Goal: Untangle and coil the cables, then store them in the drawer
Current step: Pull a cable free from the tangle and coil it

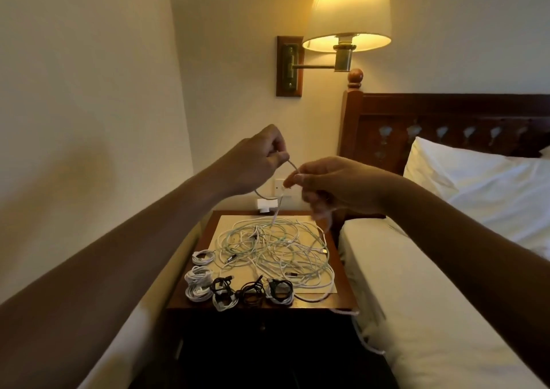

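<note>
Both hands are raised above a wooden nightstand point(342, 295). My left hand point(256, 162) pinches a thin white cable point(293, 165), which arcs over to my right hand point(333, 184); that hand pinches the same cable and has more of it hanging from its curled fingers. Below, a loose tangle of white and pale green cables point(276, 248) is spread over a light mat. Along the nightstand's front edge lie several small coiled bundles, white ones point(198, 278) at the left and black ones point(253, 292) toward the middle. The drawer front below is dark and hard to make out.
A bed point(431, 314) with white sheets and a pillow point(482, 180) lies to the right, with another white mattress edge at the left. A lit wall lamp point(346, 16) hangs above. One cable end point(345, 311) trails off the nightstand's front right corner.
</note>
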Demonstrator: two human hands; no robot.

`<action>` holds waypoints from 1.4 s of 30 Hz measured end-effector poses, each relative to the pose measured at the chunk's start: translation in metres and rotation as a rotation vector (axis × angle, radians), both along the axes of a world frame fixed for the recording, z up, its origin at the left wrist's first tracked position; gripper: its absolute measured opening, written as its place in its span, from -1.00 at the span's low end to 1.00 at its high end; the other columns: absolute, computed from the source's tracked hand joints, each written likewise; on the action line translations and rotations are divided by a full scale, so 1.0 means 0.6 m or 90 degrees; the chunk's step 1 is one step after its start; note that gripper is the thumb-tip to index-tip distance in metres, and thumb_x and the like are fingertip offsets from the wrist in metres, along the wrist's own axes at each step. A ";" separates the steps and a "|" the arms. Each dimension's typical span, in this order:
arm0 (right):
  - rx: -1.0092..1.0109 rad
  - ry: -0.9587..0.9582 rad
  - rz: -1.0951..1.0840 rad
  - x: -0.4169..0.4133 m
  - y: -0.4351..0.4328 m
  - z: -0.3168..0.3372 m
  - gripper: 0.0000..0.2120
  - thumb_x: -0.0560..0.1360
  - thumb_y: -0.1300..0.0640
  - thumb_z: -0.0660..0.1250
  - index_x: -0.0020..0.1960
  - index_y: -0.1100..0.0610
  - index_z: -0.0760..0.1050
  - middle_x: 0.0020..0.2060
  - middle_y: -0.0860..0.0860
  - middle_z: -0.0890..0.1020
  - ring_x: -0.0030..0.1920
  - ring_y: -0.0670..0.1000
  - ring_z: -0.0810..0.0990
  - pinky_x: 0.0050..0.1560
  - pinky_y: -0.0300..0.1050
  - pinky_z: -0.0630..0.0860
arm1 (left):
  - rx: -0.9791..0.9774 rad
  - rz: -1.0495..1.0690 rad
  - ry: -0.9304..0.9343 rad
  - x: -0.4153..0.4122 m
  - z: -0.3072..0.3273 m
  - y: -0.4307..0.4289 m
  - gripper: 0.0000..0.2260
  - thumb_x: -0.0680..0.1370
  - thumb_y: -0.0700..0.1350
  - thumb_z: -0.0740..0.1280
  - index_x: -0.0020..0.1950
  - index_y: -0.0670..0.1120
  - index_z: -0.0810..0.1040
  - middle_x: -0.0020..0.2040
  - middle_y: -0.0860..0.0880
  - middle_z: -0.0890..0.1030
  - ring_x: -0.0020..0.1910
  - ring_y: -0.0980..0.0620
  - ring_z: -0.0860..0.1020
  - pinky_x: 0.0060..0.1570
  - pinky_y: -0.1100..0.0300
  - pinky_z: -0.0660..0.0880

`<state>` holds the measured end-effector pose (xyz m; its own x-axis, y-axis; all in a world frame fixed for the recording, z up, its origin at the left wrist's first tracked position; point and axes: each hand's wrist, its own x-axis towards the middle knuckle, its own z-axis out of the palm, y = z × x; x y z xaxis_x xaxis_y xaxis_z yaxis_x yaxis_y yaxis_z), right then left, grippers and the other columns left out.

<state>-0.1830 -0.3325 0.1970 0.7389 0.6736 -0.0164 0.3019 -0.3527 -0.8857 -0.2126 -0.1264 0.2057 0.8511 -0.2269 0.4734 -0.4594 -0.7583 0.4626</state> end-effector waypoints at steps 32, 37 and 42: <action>-0.445 -0.110 -0.202 0.101 -0.190 -0.303 -0.80 0.69 -0.01 0.24 0.07 -0.03 0.63 -0.02 -0.07 0.65 0.03 -0.01 0.61 -0.04 -0.21 0.51 | 0.059 0.314 0.114 0.040 -0.200 0.267 -0.71 0.61 0.05 0.38 -0.22 -0.09 0.55 -0.29 -0.03 0.57 -0.26 -0.05 0.52 -0.33 0.09 0.31; -0.338 -0.146 -0.112 0.053 -0.092 -0.244 -0.50 0.59 -0.17 0.33 0.48 -0.03 0.42 0.30 -0.16 0.49 0.29 -0.10 0.48 0.14 -0.26 0.46 | 0.049 0.077 0.236 0.014 -0.189 0.138 -0.72 0.61 0.15 0.32 -0.18 0.01 0.56 -0.26 0.04 0.56 -0.28 0.09 0.49 -0.28 0.16 0.34; -0.054 -0.034 0.004 -0.008 0.033 -0.213 -0.61 0.64 -0.07 0.29 0.42 0.04 0.47 0.03 -0.06 0.71 0.04 -0.12 0.68 0.14 -0.08 0.61 | -0.006 -0.007 0.199 0.019 -0.192 0.042 -0.68 0.56 0.22 0.32 -0.13 -0.02 0.57 -0.30 0.06 0.52 -0.34 0.12 0.41 -0.29 0.13 0.34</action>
<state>-0.1879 -0.3125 0.0693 0.7358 0.6764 -0.0344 0.3506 -0.4238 -0.8352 -0.2013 -0.1010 0.0903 0.9533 -0.2336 0.1913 -0.3019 -0.7487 0.5902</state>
